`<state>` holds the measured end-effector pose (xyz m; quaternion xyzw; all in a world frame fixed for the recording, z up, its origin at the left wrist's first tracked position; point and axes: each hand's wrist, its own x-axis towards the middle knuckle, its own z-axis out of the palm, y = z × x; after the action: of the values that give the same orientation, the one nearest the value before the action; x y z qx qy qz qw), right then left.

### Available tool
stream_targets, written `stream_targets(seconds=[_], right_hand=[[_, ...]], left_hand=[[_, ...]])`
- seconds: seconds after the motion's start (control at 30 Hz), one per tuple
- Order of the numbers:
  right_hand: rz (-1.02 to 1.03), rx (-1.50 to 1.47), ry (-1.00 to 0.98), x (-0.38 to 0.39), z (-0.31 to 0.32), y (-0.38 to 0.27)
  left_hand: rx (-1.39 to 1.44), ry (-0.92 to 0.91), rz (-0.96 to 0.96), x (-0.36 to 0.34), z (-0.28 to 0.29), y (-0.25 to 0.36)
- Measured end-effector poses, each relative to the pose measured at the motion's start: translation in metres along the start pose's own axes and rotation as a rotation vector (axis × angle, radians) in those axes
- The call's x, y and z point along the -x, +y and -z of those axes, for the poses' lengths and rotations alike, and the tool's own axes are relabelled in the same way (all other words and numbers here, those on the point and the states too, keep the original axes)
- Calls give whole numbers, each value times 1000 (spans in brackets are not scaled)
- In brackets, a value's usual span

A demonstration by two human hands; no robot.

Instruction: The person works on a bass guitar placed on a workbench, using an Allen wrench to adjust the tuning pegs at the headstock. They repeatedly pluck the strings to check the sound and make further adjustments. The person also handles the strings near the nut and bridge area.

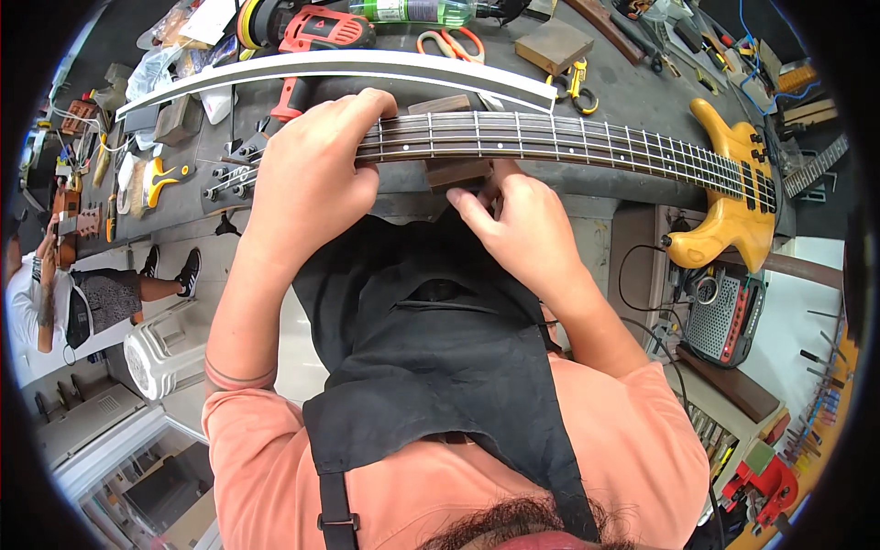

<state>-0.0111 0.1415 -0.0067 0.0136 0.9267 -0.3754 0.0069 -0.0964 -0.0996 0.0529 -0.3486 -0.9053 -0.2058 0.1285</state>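
Note:
An electric bass guitar with a pale wooden body (pixel 720 234) and a dark fretted neck (pixel 587 137) lies across the bench, its strings facing up. My left hand (pixel 316 165) is wrapped around the neck close to the headstock (pixel 240 174), fingers over the strings. Beneath the neck sits a brown wooden block (pixel 456 174), showing on both sides of it. My right hand (pixel 530 225) is closed at the block's near right edge, thumb against it. The fingertips of that hand are hidden under the neck.
Beyond the neck lie a long white-edged strip (pixel 348 62), a red power tool (pixel 325 32), orange-handled scissors (pixel 451 44), yellow-handled cutters (pixel 577 87) and another wooden block (pixel 554 46). A brush (pixel 133 179) lies at left. Another person (pixel 64 293) sits at far left; a small amplifier (pixel 724 316) stands right.

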Motion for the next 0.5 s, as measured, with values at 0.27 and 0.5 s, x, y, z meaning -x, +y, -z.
stream_targets(seconds=[0.27, 0.5], right_hand=[[122, 29, 128, -2, -20, 10], [144, 152, 149, 4, 4, -9]], left_hand=[[10, -50, 3, 0, -16, -16], [9, -6, -30, 6, -25, -23]])
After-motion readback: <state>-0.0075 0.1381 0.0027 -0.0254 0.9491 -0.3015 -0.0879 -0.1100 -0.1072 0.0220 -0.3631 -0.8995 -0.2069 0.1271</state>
